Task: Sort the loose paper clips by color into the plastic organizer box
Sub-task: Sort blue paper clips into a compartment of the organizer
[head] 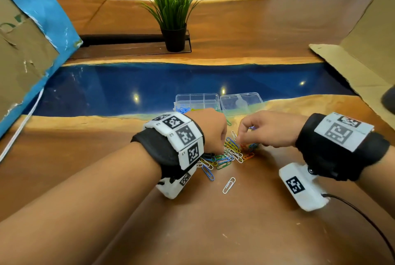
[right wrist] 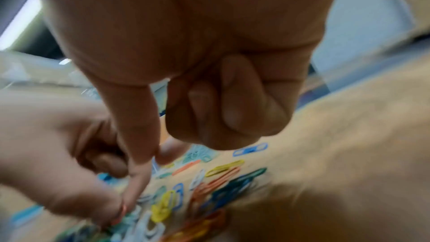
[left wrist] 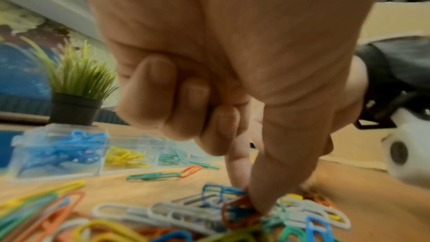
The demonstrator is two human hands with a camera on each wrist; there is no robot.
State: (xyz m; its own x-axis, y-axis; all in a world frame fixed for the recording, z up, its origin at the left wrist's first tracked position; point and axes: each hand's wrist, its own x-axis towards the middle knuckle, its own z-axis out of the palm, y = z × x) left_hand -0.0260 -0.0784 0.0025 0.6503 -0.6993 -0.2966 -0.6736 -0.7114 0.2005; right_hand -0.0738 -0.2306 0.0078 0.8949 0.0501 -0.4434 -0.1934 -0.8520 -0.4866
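A pile of loose paper clips (head: 228, 155) in several colors lies on the wooden table, with one white clip (head: 228, 185) apart in front. My left hand (head: 220, 149) reaches down into the pile (left wrist: 163, 216). Its thumb and index finger (left wrist: 249, 198) pinch an orange clip (left wrist: 235, 211), and the other fingers are curled. My right hand (head: 240, 140) hovers over the pile's right side with thumb and index tips (right wrist: 158, 159) close together; blur hides whether they hold a clip. The clear organizer box (head: 196, 96) stands behind, holding blue, yellow and green clips (left wrist: 62, 152) in separate compartments.
The box's open lid (head: 241, 102) lies to its right. A potted plant (head: 174, 29) stands further back beyond the blue resin strip. Cardboard panels rise at the left (head: 21, 51) and right (head: 363, 51). A black cable (head: 363, 217) trails near my right wrist.
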